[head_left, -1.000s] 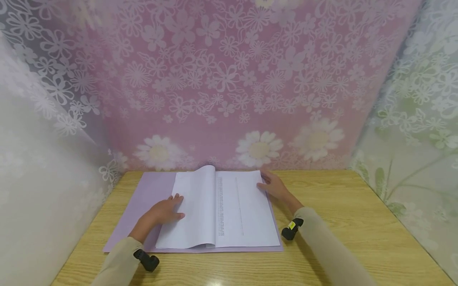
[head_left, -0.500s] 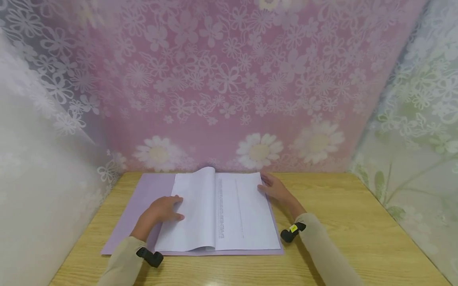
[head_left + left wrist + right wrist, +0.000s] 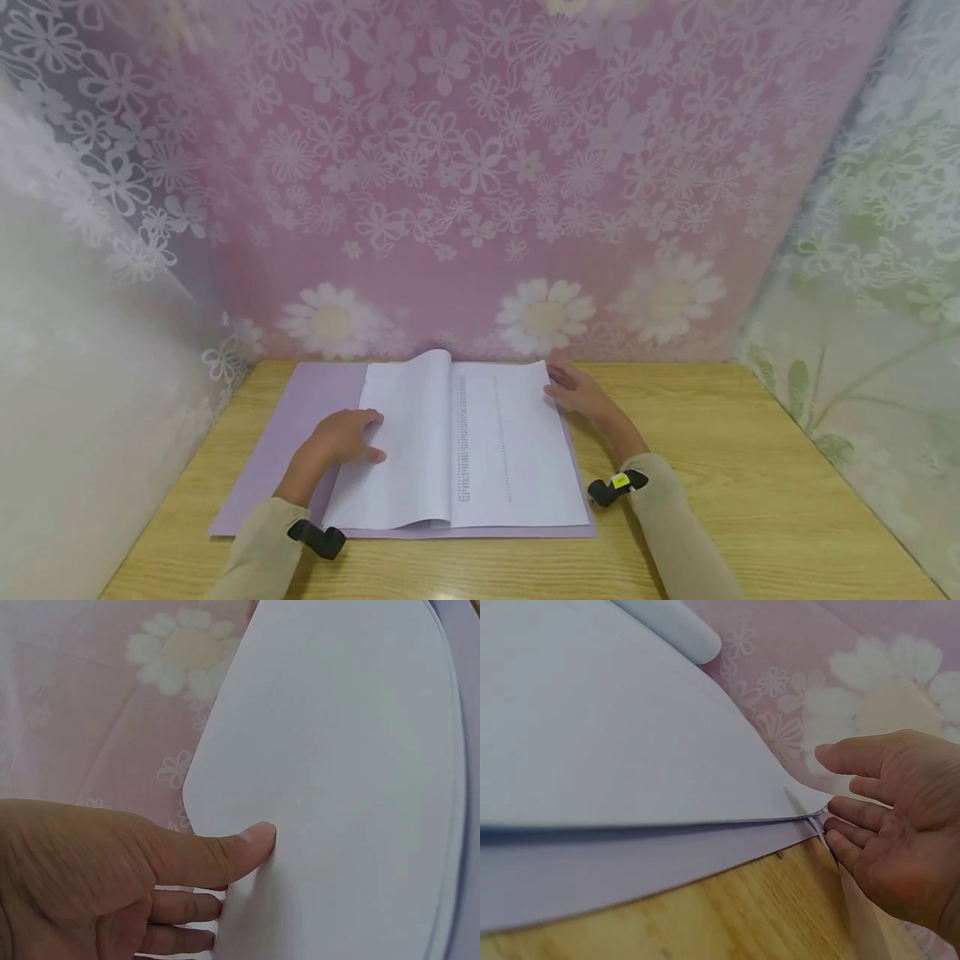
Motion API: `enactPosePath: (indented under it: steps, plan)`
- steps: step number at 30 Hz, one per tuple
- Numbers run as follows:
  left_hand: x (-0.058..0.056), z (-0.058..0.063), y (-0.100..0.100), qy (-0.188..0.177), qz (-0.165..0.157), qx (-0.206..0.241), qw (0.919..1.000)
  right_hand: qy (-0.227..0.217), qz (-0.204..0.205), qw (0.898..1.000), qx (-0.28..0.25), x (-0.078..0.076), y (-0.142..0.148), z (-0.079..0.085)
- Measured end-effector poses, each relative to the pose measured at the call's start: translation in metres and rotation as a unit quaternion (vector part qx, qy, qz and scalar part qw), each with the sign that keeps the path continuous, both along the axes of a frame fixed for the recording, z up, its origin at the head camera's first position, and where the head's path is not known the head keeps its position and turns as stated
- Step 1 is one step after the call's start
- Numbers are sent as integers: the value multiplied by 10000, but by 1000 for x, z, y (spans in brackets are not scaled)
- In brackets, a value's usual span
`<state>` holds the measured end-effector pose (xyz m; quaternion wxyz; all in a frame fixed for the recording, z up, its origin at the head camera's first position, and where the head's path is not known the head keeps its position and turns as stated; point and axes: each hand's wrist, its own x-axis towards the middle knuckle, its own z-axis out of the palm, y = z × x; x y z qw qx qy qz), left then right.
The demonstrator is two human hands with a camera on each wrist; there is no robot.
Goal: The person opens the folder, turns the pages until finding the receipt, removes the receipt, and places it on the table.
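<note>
In the head view, a lilac folder (image 3: 258,467) lies open on the table with a stack of white sheets inside. The turned sheets (image 3: 401,467) curve over to the left, and the page at the right (image 3: 528,450) bears printed columns. My left hand (image 3: 339,437) rests at the left edge of the turned sheets. Its thumb lies on the paper in the left wrist view, with fingertips right at the edge. My right hand (image 3: 588,396) is at the page's far right corner, fingers extended. In the right wrist view, its fingertips meet the sheets' corner and the thumb stands off the paper.
The wooden table (image 3: 697,433) extends to both sides and in front of the folder. Patterned cloth (image 3: 480,250) with flowers rises directly behind the table's back edge, and pale flowered cloths (image 3: 870,350) flank both sides. Each wrist wears a small black camera (image 3: 318,539).
My right hand has shifted slightly right, its thumb drawing off the page corner. My left hand stays almost where it was, and the sheets keep their curve.
</note>
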<state>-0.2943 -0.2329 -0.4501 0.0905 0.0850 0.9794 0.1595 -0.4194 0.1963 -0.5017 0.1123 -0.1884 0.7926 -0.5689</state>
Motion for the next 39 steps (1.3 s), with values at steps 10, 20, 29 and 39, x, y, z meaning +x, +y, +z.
enactPosePath:
  steps: [10,20,29,39]
  plan:
    - [-2,3,-1,19,14,4,10000,103,-79,9999,53,-3,0,7]
    - [-3,3,0,-24,51,-11,10000,215,83,9992,324,4,7,22]
    - [-3,1,3,-71,170,10,9998,-426,473,9979,85,10,9,31]
    - [-3,-1,3,-115,191,-16,9998,-442,1479,9869,478,20,3,42]
